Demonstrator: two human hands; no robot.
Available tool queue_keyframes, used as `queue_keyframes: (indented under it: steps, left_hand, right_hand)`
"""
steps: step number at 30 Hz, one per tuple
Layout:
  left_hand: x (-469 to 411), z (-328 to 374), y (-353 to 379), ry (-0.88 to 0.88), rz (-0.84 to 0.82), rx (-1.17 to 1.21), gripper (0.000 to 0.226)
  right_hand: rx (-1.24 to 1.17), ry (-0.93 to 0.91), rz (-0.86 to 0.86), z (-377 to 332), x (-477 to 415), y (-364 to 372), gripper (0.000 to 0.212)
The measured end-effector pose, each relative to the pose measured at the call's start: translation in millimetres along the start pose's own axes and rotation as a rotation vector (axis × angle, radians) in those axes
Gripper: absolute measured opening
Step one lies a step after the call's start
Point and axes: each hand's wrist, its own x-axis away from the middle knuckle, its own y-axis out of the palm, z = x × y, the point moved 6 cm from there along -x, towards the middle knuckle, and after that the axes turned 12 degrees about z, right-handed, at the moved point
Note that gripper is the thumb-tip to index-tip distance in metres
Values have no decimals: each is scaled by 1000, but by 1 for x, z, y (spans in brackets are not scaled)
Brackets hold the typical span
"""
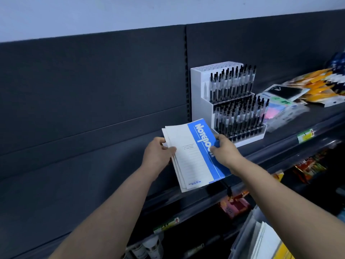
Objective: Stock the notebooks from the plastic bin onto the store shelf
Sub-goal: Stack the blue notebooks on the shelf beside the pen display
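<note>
- Shelf of dark grey metal (84, 174) spans the view and carries a white tiered pen display (203, 86) on the right.
- Clear plastic bin (248, 230) sits low at the right with more pale notebooks inside.
- Stack of blue-and-white notebooks (192, 156) lies between both hands, just left of the display. Its long axis points towards the back panel. Whether it rests on the deck is unclear.
- Left hand (158, 152) pinches the white edge, thumb on top; right hand (225, 152) grips the blue spine side. Both are equally near.
</note>
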Motion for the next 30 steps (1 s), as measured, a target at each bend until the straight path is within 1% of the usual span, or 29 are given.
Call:
queue_keyframes:
  steps: [3,6,12,16,18,20,26,30]
  left_hand:
    - [-17,-2,2,21,67,-128,33]
    - [-33,-1,7,39,116,-216,34]
    - [-51,-17,27,62,70,-433,29]
    - [-53,-22,32,106,32,-478,26]
    - [-53,-21,34,131,18,-486,40]
    - [-52,-16,35,153,12,-492,46]
    - [-32,13,43,277,15,-481,41]
    - [4,39,59,487,6,-601,38]
  right_hand:
    - [222,-88,-10,-18,-17,9,42]
    - [363,-130,-53,-28,-33,19,45]
    - [680,-165,-147,-10,-56,48,61]
    - [813,-259,-158,3,-51,62,58]
    - [835,-328,-126,3,-48,61,55]
    - [790,-364,-99,2,-47,58,55]
    - [654,-416,-76,4,-32,37,51]
    - [685,-499,-75,22,-5,9,51]
